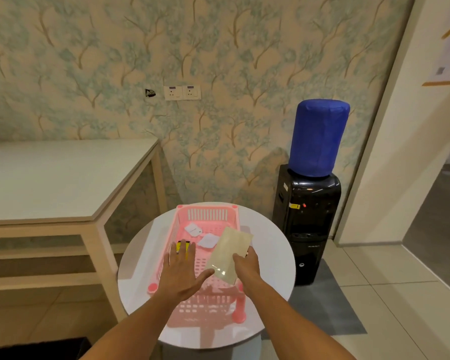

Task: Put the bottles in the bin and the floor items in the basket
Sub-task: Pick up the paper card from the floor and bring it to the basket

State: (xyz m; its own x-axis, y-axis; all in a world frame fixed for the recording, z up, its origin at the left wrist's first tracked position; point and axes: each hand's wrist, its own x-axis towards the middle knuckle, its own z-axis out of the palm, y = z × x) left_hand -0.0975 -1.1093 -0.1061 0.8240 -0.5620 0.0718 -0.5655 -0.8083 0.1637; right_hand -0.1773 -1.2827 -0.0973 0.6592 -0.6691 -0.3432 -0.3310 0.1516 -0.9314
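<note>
The right hand (246, 266) has its grip closed on a beige flat packet (229, 254), pinching the packet's near right edge; the packet lies tilted over the right side of the pink basket (205, 219). The left hand (181, 271) is spread flat with straight fingers and holds nothing; its thumb reaches rightward and touches the packet's near corner, just left of the right-hand grip. Beyond the left fingertips, inside the basket, sits a yellow and black item (180, 247), partly hidden by the fingers. Further from the grip, on the basket floor, lie two white flat pieces (192, 229) (208, 240), the nearer one just left of the packet's far half. The basket stands on a round white bench (270, 245), legs resting on its top. To the right of the grip, beyond the bench edge, stands a black water dispenser (307, 219) carrying a bottle under a blue cover (318, 137). To the left stands a light wooden counter (50, 178) against the patterned wall.
</note>
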